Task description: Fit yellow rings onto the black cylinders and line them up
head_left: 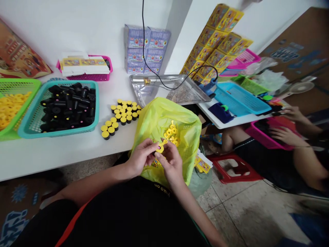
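**Narrow two-handed pinch on a yellow plastic piece above a yellow-green bag**

The left grip (141,157) and right grip (171,161) are both closed narrowly, their fingers meeting on a yellow plastic piece (160,148). It is held just above the open yellow-green plastic bag (185,144), and the fingers hide much of it, so its full shape is hard to make out. More yellow plastic rings (170,133) lie in a heap inside the bag, partly folded behind its edge.

Left of the bag, black cylinders with yellow tops (120,113) stand in a cluster on the white surface (51,157). Farther left, a teal basket (61,132) holds loose black cylinders (68,103), and a green basket (31,82), cut off by the frame, holds yellow rings (12,106). Behind the bag is a metal tray (144,77), its contents unclear. Far right, a co-worker's blurred hands (285,133) reach into a pink basket (272,137).
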